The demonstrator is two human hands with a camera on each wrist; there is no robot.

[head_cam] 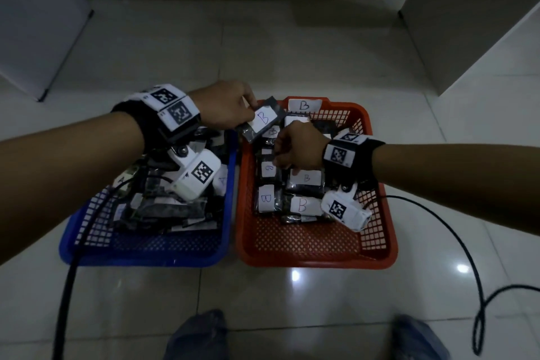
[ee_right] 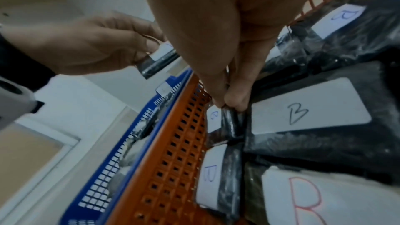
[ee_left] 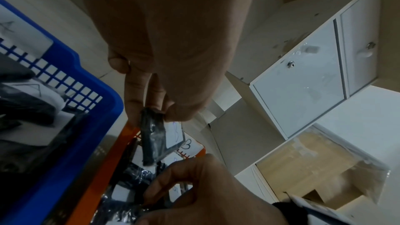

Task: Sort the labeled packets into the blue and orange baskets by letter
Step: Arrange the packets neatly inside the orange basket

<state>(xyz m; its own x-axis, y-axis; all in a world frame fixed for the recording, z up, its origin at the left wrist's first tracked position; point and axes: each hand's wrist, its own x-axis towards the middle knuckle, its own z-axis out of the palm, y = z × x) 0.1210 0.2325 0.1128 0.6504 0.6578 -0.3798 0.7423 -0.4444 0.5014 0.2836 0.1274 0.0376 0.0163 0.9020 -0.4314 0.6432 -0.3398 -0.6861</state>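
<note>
left hand (head_cam: 225,108) pinches a b packet (head_cam: 261,122) by its edge, held above the orange basket (head_cam: 318,251) at its 11 o'clock corner. right hand (head_cam: 298,146) fingertips pinch a second b packet (ee_right: 227,126) inside that basket. blue basket (head_cam: 146,254) at 9 o'clock holds a packets.

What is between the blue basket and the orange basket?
Just a thin strip of bare floor between blue basket and orange basket, shown in the head view.

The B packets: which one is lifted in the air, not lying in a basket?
The packet pinched by the left hand, above the orange basket's far left corner.
</note>
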